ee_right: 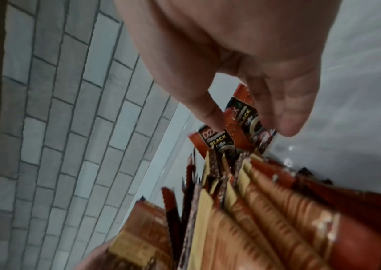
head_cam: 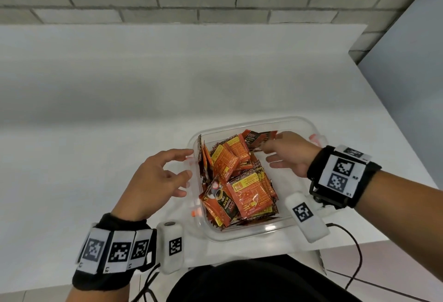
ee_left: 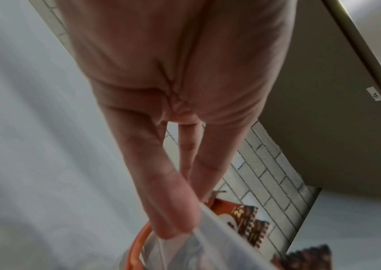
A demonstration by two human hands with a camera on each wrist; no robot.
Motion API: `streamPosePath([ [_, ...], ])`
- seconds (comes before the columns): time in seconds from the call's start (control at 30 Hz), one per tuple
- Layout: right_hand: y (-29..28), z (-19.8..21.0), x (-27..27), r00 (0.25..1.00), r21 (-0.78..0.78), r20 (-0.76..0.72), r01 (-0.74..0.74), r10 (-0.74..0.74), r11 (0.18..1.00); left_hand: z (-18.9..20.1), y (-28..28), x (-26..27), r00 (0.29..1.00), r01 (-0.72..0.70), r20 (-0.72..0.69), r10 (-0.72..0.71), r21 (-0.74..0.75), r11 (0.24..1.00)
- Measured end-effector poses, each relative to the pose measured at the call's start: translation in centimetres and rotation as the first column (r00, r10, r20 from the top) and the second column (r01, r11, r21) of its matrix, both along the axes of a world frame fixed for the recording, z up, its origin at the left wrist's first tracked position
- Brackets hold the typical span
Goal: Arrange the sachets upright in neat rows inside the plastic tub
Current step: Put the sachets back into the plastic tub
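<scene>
Your right hand point(head_cam: 288, 152) grip pinches sachets point(head_cam: 257, 137) at the tub point(head_cam: 251, 235)'s upper edge; left hand point(head_cam: 158, 177) hovers wide. Stand them against that wall first.

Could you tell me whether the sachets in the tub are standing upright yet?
Mostly not: the sachets lie flat and jumbled in the plastic tub.

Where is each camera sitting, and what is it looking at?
Head: worn on the head, looks down at the tub of sachets; left hand, right hand, both wristbands show.
Left wrist: looks along the left hand's fingers to the tub's edge.
Right wrist: looks along the right hand's fingers onto sachets.
All three views share the sachets.
</scene>
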State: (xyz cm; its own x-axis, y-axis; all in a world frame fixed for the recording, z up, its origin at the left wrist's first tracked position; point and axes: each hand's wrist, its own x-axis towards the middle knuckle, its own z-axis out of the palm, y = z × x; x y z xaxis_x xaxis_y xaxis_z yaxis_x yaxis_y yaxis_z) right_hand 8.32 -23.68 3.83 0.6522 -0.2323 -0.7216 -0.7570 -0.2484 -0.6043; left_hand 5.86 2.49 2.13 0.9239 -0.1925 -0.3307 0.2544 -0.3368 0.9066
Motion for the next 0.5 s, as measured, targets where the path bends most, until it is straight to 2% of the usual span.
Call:
streamPosePath([
  [0.17, 1.4, -0.4, 0.2, 0.989, -0.032, 0.000, -0.146, 0.146, 0.989, 0.0, 0.0, 0.0, 1.000, -0.002, -0.008, 0.002, 0.003, 1.000],
  [0.3, 1.3, 0.0, 0.0, 0.995, -0.084, 0.030, -0.087, 0.090, 0.993, -0.1, 0.0, 0.0, 1.000, -0.008, -0.006, 0.008, -0.002, 1.000],
  [0.37, 1.4, 0.3, -0.2, 0.999, -0.042, 0.001, -0.049, 0.049, 0.998, -0.2, 0.1, -0.1, 1.000, -0.013, -0.006, 0.013, -0.006, 1.000],
  [0.5, 3.1, 1.2, -0.4, 0.992, 0.090, -0.080, -0.092, 0.099, 0.992, -0.2, 0.0, 0.0, 1.000, -0.013, -0.004, 0.013, -0.012, 1.000],
])
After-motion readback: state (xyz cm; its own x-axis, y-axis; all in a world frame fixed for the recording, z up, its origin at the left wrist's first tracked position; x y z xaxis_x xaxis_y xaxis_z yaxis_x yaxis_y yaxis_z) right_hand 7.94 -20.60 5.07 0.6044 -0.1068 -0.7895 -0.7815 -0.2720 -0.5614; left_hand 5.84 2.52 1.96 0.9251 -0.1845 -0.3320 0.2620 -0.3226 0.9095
